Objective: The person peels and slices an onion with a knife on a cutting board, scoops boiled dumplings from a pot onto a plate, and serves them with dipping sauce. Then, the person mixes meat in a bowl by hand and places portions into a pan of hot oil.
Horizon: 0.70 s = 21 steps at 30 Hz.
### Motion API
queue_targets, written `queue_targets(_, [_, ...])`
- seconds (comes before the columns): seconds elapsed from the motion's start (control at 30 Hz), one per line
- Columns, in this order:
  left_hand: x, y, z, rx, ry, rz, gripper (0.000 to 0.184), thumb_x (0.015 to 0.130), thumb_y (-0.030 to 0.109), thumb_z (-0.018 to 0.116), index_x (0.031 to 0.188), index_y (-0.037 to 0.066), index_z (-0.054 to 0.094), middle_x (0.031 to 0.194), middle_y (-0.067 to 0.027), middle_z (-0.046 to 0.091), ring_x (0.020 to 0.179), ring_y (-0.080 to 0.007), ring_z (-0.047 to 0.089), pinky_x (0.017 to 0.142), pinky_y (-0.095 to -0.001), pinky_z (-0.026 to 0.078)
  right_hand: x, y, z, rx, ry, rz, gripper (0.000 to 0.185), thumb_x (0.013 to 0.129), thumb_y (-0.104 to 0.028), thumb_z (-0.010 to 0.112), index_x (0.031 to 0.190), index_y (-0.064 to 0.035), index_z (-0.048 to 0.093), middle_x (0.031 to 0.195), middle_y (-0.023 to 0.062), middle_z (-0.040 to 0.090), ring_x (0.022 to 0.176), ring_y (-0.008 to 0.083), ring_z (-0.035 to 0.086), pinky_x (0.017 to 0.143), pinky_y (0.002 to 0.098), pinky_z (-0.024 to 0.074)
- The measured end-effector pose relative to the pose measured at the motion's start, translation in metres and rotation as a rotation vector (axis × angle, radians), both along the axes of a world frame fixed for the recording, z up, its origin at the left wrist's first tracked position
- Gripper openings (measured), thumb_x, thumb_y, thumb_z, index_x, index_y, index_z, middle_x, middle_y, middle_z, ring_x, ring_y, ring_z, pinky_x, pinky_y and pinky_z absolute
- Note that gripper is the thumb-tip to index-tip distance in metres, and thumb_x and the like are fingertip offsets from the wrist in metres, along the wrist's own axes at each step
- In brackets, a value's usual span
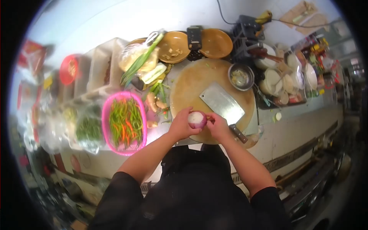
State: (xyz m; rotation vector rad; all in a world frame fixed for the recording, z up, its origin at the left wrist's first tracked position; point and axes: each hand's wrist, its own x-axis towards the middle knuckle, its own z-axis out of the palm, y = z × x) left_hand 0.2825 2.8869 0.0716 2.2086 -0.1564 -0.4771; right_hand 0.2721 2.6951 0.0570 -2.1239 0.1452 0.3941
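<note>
Peppers [125, 119] in a pink basket [126, 150]

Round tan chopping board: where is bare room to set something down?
The board is mostly bare left of and beyond the rectangular steel cleaver. Its far right edge is crowded by the round metal bowl, its near side by the left hand, right hand and round purple onion.

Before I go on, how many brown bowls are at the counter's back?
3. The right bowl sits right of the black device; the middle bowl, holding pale pieces, is left of it; the left bowl is mostly hidden behind the plastic bag. More may be hidden.
</note>
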Motion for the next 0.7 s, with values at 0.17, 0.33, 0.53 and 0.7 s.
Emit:
queue_targets(0.17, [0.013, 0.019, -0.003, -0.68, 0.59, -0.033, 0.093, 0.058, 0.023, 0.08, 0.136, 0.005, 0.032, 0.125, -0.0156, 0.049, 0.116, -0.0294, 0.049, 0.099, -0.0386, 0.04, -0.025, -0.02, -0.006, 0.119, -0.028, -0.343, 0.022, 0.079, -0.011, 0.062, 0.1, -0.0022, 0.063, 0.078, 0.0097, 0.065, 0.068, 0.0187, 0.062, 0.064, 0.0303, 0.0499])
queue_targets(0.33, [0.014, 0.0, 0.017, -1.072, 1.026, -0.107, 0.096, 0.06, 0.017, 0.077, 0.141, 0.008, 0.027, 0.127, -0.0146, 0.048, 0.117, -0.0302, 0.05, 0.099, -0.0412, 0.04, -0.06, -0.062, 0.041, 0.388, 0.1, -0.504, 0.023, 0.08, -0.001, 0.058, 0.103, 0.0018, 0.061, 0.079, 0.0035, 0.061, 0.067, 0.0073, 0.056, 0.059, 0.0206, 0.0466])
queue_targets(0.53, [0.003, -0.054, 0.028, -1.308, 1.18, -0.108, 0.094, 0.061, 0.014, 0.075, 0.141, 0.009, 0.027, 0.128, -0.0126, 0.047, 0.119, -0.0286, 0.048, 0.099, -0.0425, 0.04, -0.101, -0.131, 0.049, 0.481, 0.055, -0.638, 0.027, 0.081, 0.002, 0.053, 0.106, 0.0005, 0.061, 0.072, 0.0018, 0.057, 0.058, 0.0075, 0.052, 0.052, 0.0208, 0.0441])
queue_targets(0.7, [-0.004, -0.104, 0.04, -1.151, 0.98, -0.098, 0.082, 0.063, 0.013, 0.075, 0.133, 0.008, 0.033, 0.123, -0.0094, 0.047, 0.114, -0.025, 0.049, 0.098, -0.0382, 0.041, -0.139, -0.242, -0.01, 0.305, 0.018, -1.021, 0.027, 0.081, 0.0, 0.053, 0.107, 0.0003, 0.06, 0.071, 0.0039, 0.058, 0.056, 0.0087, 0.051, 0.048, 0.0203, 0.0425])
